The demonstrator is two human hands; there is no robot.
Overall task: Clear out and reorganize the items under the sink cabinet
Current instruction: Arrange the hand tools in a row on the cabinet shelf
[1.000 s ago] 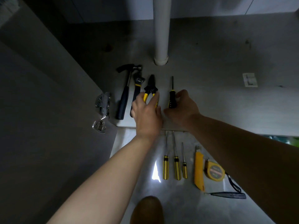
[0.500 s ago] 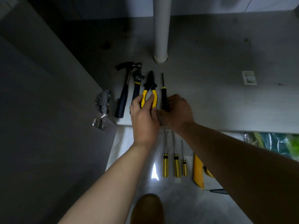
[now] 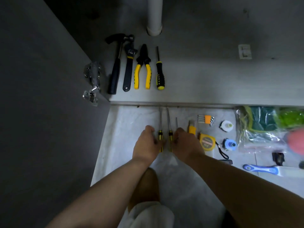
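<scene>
Yellow screwdrivers lie between left hand and right hand, fingers pinching each.

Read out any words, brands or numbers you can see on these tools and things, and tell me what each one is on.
On the tape measure: print on its round label, too blurred to read.
On the white sticker on the cabinet floor: marks too small to read.
Nothing else shows readable text.

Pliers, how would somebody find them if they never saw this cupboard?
Find the white pipe meeting the cabinet floor. Four tools lie in a row near it. The pliers are third from the left, the only one with two yellow handles.
</scene>
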